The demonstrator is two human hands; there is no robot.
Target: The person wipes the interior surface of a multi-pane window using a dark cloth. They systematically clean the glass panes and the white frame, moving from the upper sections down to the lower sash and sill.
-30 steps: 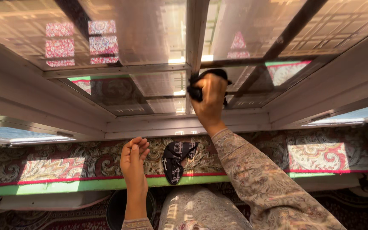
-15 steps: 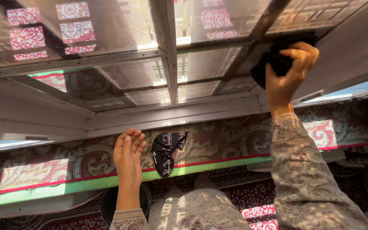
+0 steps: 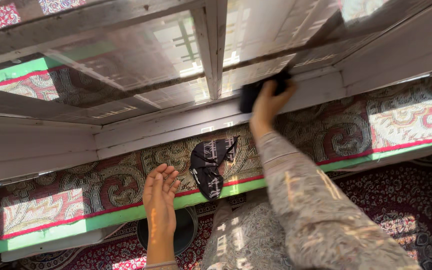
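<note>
Right hand (image 3: 267, 101) grips dark cloth (image 3: 252, 93), pressed against lower window frame (image 3: 186, 127). Left hand (image 3: 159, 192) open, palm up, fingers loosely curled, near patterned ledge covering (image 3: 101, 185). Black printed cloth (image 3: 209, 166) lies on ledge, between hands. Dark round bucket (image 3: 182, 232) below left hand.

No packages, labels, signs or screens show anywhere in this view.
</note>
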